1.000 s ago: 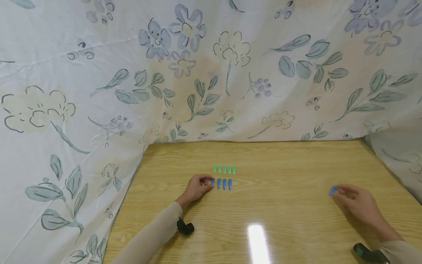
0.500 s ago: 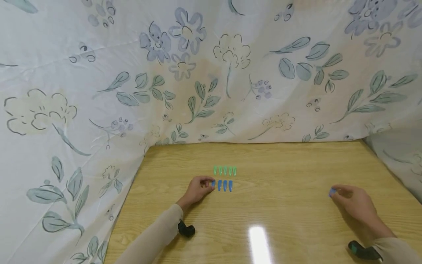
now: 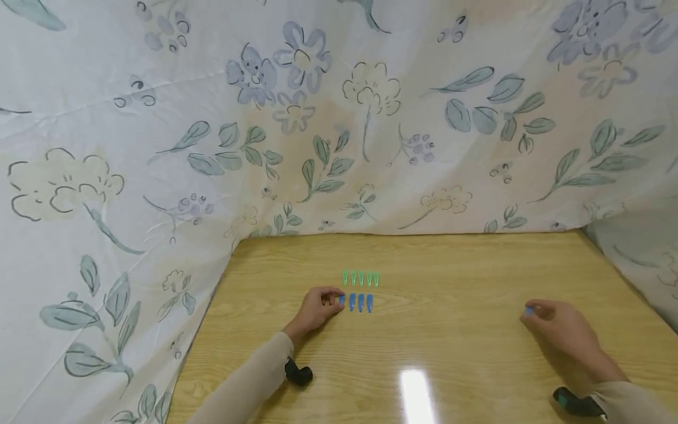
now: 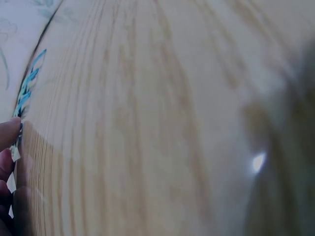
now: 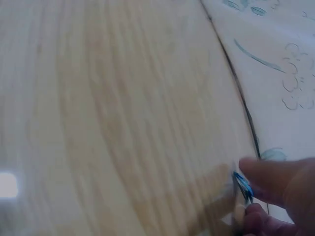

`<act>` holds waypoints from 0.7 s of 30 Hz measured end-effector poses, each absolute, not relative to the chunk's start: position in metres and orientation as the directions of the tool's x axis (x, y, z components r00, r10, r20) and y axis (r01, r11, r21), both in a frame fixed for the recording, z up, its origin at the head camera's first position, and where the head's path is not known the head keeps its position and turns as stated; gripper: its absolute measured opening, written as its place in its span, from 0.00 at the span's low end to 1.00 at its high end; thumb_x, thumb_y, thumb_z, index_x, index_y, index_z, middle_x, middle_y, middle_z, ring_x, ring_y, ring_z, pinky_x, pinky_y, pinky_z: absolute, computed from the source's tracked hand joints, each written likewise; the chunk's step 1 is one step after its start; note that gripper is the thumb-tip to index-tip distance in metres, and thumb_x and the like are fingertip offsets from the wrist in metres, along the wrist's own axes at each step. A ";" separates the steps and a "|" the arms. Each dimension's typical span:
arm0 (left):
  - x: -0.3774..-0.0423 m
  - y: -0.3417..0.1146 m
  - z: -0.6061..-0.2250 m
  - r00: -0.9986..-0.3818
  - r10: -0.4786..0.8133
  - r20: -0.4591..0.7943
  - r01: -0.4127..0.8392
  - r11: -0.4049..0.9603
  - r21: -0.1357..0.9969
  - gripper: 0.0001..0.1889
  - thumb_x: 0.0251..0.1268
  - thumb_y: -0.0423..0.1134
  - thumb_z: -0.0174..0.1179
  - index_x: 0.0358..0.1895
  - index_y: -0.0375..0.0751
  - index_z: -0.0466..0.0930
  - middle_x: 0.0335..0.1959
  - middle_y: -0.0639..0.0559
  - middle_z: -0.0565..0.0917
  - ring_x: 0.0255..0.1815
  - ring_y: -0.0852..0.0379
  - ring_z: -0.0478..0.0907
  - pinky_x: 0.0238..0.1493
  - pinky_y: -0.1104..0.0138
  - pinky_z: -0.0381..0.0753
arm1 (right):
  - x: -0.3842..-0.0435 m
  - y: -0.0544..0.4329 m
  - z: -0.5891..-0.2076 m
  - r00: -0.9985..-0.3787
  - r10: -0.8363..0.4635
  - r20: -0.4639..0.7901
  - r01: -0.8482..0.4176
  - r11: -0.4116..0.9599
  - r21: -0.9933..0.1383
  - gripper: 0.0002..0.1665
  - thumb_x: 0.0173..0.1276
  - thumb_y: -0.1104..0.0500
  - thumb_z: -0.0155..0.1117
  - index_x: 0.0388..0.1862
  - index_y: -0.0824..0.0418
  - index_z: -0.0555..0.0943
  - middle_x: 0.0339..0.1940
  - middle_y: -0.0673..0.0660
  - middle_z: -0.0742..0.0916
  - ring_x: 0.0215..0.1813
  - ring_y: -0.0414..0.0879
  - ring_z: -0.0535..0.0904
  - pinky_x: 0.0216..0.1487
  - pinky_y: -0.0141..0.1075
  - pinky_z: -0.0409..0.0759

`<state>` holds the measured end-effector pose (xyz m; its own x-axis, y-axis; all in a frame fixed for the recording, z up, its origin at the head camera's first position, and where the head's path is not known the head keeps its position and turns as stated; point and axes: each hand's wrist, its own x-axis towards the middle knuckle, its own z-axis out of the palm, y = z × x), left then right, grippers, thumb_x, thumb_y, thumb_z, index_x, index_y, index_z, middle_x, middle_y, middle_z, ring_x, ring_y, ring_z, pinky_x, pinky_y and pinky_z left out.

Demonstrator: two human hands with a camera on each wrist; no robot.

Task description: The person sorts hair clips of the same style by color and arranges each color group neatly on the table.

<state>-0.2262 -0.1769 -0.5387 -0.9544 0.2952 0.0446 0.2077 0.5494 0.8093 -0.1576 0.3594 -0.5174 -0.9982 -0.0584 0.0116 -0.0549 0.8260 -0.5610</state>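
On the wooden table, my left hand pinches the leftmost blue hair clip of a short row, between thumb and fingertips. Three more blue hair clips lie upright beside it, evenly spaced. Behind them runs a row of several green hair clips. Far to the right, my right hand holds another blue hair clip by its fingertips, slightly above the table. The right wrist view shows this blue clip between thumb and finger. At the left wrist view's edge, the row of clips is blurred.
A wooden table stretches between the hands, with a bright reflection near the front. Floral cloth hangs along the back and both sides. A black wrist device sits on the left wrist, another black device on the right.
My right hand has shifted slightly left with its blue hair clip, which has turned and now shows less. My left hand stays at the row's left end. The head view has tilted up slightly.
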 end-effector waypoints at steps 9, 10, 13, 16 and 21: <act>-0.224 -0.178 -0.538 -0.953 0.298 0.050 0.214 0.551 0.806 0.12 0.65 0.37 0.69 0.51 0.42 0.88 0.28 0.55 0.78 0.26 0.64 0.68 0.30 0.73 0.69 | -0.157 0.347 -0.523 -0.995 -0.031 0.091 -0.075 0.842 -0.534 0.19 0.70 0.60 0.66 0.55 0.71 0.82 0.39 0.66 0.89 0.42 0.64 0.85 0.38 0.53 0.80; -0.224 -0.178 -0.538 -0.952 0.301 0.054 0.220 0.548 0.807 0.12 0.65 0.37 0.69 0.51 0.42 0.88 0.28 0.54 0.78 0.26 0.64 0.68 0.30 0.72 0.69 | -0.157 0.346 -0.523 -0.994 -0.035 0.101 -0.084 0.836 -0.542 0.18 0.69 0.62 0.66 0.54 0.70 0.82 0.39 0.65 0.89 0.42 0.62 0.85 0.37 0.51 0.80; -0.224 -0.179 -0.539 -0.949 0.308 0.068 0.234 0.541 0.808 0.12 0.65 0.37 0.69 0.51 0.41 0.87 0.28 0.52 0.79 0.25 0.64 0.68 0.29 0.72 0.70 | -0.155 0.342 -0.524 -0.991 -0.040 0.125 -0.105 0.812 -0.573 0.15 0.68 0.65 0.67 0.52 0.69 0.84 0.37 0.63 0.89 0.38 0.49 0.85 0.35 0.39 0.79; -0.223 -0.179 -0.538 -0.948 0.309 0.074 0.238 0.536 0.810 0.12 0.65 0.36 0.69 0.51 0.41 0.87 0.28 0.52 0.79 0.25 0.64 0.68 0.29 0.72 0.70 | -0.154 0.339 -0.525 -0.989 -0.038 0.144 -0.117 0.795 -0.595 0.14 0.66 0.66 0.68 0.50 0.68 0.85 0.36 0.60 0.89 0.35 0.30 0.80 0.34 0.30 0.76; -0.223 -0.179 -0.538 -0.952 0.300 0.062 0.223 0.539 0.812 0.12 0.65 0.37 0.69 0.51 0.43 0.88 0.28 0.53 0.79 0.25 0.65 0.68 0.29 0.72 0.70 | -0.154 0.335 -0.527 -0.987 -0.041 0.155 -0.132 0.760 -0.636 0.15 0.66 0.64 0.70 0.50 0.68 0.85 0.34 0.59 0.89 0.34 0.18 0.73 0.35 0.24 0.74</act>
<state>-0.2231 -0.1787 -0.5381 -0.9518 0.3003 0.0625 0.2233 0.5387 0.8124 -0.1537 0.3352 -0.5269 -0.9870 -0.0414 0.1554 -0.1321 0.7601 -0.6362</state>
